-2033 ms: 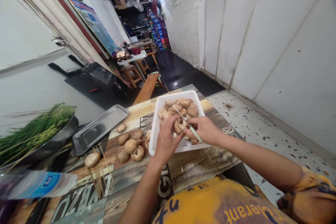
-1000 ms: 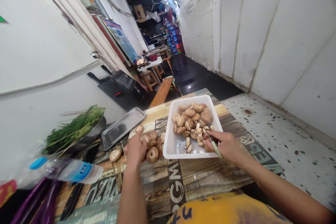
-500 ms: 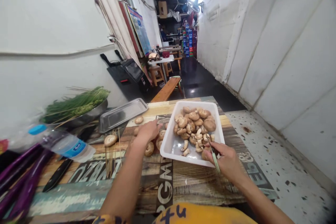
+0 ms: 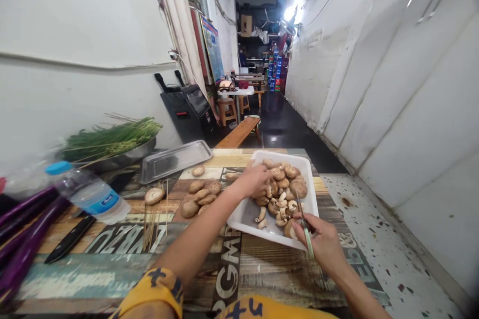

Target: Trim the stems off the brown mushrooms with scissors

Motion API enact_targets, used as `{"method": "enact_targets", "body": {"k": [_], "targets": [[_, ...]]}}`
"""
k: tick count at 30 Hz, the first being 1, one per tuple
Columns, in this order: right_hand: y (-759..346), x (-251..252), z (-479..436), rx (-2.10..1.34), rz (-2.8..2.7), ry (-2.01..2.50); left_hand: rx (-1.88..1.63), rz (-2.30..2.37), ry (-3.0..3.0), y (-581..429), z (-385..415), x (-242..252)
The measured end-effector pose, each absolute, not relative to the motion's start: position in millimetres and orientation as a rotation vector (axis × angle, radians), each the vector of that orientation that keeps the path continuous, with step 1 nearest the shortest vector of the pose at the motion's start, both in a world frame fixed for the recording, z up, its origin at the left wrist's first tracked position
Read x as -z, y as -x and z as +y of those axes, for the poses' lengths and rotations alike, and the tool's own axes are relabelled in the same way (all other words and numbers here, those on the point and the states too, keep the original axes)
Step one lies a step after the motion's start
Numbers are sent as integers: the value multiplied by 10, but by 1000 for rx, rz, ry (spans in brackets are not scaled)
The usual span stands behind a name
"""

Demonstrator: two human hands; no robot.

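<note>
A white tray [image 4: 247,213] full of brown mushrooms [image 4: 292,173] and cut stems sits on the printed wooden table [image 4: 123,244]. My left hand [image 4: 254,179] reaches into the tray's left side, fingers curled over a mushroom. At the tray's near right corner, my right hand [image 4: 321,244] is closed around a small knife with a pale green handle [image 4: 306,237], blade pointing up over the tray. A pile of trimmed mushrooms [image 4: 202,195] lies on the table left of the tray.
A steel tray [image 4: 175,158] and a metal bowl of green chives [image 4: 112,142] stand at the back left. A water bottle [image 4: 88,192], black knife [image 4: 67,240], bamboo skewers [image 4: 151,219] and purple eggplants [image 4: 22,244] lie left. A bench [image 4: 239,132] stands beyond the table.
My left hand put a mushroom on the pile left of the tray, then came back into the tray. My right hand stayed at the tray's near right corner with the knife.
</note>
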State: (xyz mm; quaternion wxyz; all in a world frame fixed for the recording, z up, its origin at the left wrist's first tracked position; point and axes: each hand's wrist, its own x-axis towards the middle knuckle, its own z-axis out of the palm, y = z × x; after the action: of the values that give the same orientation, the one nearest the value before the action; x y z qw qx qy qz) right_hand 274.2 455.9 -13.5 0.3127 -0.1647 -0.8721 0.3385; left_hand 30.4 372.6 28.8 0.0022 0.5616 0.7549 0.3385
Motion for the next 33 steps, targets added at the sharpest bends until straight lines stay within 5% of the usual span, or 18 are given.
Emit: {"method": "enact_targets", "body": {"k": [8, 19, 33], "targets": [[-2792, -195, 4650, -135, -2350, 283, -1866, 1650, -638, -605, 3573, -503], [-2799, -645, 4849, 629, -2486, 224, -1757, 1244, -523, -949, 3428, -436], [-2743, -968, 5025, 813, -2478, -117, -1870, 1237, -500, -1055, 3452, -453]]}}
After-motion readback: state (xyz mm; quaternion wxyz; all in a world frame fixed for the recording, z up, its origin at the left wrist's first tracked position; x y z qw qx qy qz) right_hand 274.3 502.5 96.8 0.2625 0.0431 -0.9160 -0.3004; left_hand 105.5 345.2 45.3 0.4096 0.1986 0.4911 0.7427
